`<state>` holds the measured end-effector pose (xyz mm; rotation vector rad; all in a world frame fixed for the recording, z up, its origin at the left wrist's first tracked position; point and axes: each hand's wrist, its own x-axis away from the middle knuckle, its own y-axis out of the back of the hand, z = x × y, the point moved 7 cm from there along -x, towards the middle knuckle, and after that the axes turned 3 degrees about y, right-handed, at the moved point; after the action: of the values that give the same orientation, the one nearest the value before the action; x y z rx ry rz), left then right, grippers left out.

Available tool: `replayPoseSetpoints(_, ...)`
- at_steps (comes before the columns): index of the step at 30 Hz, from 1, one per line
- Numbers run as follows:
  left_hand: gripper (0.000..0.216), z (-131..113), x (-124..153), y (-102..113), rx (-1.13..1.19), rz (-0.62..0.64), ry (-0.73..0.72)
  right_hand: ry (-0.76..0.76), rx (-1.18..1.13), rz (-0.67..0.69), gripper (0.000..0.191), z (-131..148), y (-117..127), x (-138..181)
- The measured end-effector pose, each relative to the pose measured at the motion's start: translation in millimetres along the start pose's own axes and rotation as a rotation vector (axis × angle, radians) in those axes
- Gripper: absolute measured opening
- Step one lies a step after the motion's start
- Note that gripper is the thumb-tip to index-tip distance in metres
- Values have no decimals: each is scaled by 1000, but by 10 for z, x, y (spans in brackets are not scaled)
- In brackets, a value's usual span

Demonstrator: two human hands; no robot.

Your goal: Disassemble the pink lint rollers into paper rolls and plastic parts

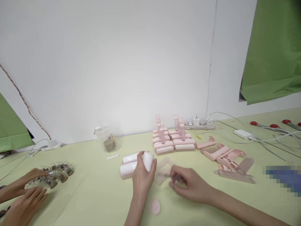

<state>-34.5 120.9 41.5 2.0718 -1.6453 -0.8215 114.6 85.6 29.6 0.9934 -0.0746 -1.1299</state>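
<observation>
Left hand (142,179) clamped round glossy white cylindrical roll (148,162), long axis steeply upright; right hand (189,185), apart rightward, grips blurred small dark object (180,179).

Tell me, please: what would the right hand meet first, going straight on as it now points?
Probably the sheet, just ahead of the right hand; height is unclear, so it might pass over to the left hand.

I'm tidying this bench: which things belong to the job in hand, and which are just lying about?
Likely part of the job: white roll in the left hand; other white rolls; pink disc; loose pink parts; pink rollers.

Probably just lying about: clear plastic bag; power strip; white adapter.
</observation>
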Motion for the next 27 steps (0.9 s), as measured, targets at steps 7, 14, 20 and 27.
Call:
replayPoseSetpoints(7,44,215,-184,212,125,-78,111,242,153,282,17,76,-886,48)
replayPoseSetpoints(14,43,270,-197,99,62,-13,88,80,127,223,16,-123,-586,-55)
replayPoseSetpoints(20,39,221,-173,79,16,28,67,127,292,325,17,-180,-721,36)
replayPoseSetpoints(27,36,232,-184,46,-88,68,31,-47,-19,135,18,-221,-195,-198)
